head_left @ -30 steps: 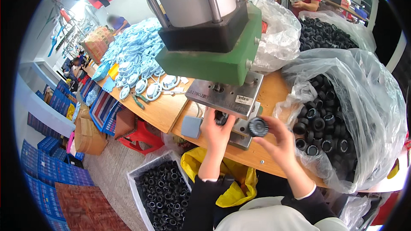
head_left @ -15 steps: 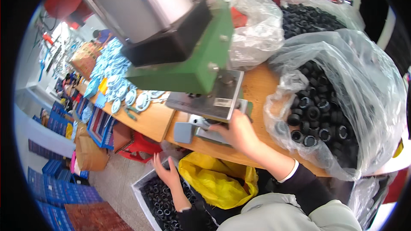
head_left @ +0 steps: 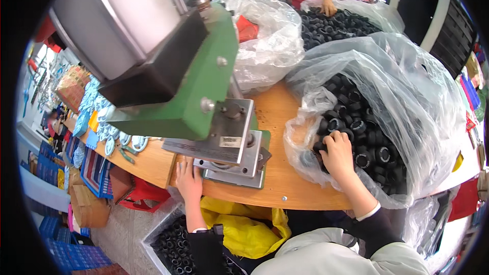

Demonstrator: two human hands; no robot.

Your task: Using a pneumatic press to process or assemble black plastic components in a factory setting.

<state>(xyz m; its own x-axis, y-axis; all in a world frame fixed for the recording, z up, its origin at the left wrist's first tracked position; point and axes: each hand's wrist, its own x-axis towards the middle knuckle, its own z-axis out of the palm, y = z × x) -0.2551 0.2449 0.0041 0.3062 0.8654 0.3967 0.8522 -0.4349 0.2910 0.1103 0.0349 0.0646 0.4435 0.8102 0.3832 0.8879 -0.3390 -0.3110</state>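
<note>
Inside the clear plastic bag (head_left: 407, 81) on the right, my right hand (head_left: 338, 157) has its fingers curled on a black round part (head_left: 320, 147) at the edge of a pile of black round parts (head_left: 362, 160). My left hand (head_left: 189, 179) lies at the table's front edge, fingers stretched forward beside the metal base (head_left: 234, 167) of a green press (head_left: 196, 97); nothing shows in its grip. The press's metal upper plate (head_left: 214, 145) hangs over that base, and what lies between them is partly hidden.
Below the table's edge are a yellow sack (head_left: 249, 234) and a white bin (head_left: 153, 237) of black rings. Pale blue parts (head_left: 109, 135) lie on the left. Across the table, another person's hand (head_left: 328, 7) reaches into a second bag of black parts (head_left: 331, 28).
My right hand has left the press and moved right into the bag of parts. My left hand has risen from above the bin to the table beside the press base. The view has shifted.
</note>
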